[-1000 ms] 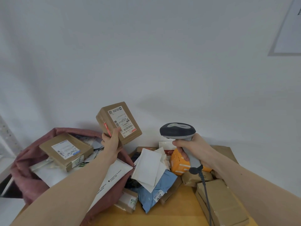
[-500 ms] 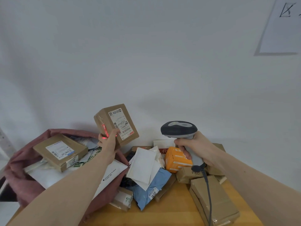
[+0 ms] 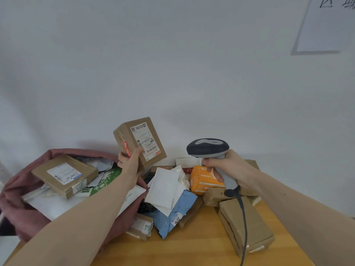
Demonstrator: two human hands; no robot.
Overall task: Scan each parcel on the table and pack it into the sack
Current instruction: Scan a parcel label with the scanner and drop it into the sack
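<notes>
Wooden table (image 3: 201, 248) carries the pile of parcels (image 3: 169, 192), and the red sack (image 3: 25, 217) stands left of this pile. Above the pile, the left hand (image 3: 130, 164) grips a brown box (image 3: 140, 143), long axis nearly upright, label facing the camera. Right of it, the right hand (image 3: 228, 167) grips the scanner (image 3: 209, 148), head pointing left toward the box.

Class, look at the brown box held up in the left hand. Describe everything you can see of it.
The brown cardboard box is small and rectangular, with a white shipping label bearing barcodes on its front face and a red strip down its left side. It is held in the air, tilted, above the parcel pile and right of the sack. The left hand grips its lower corner; nothing else touches it. Its label faces the camera.
</notes>
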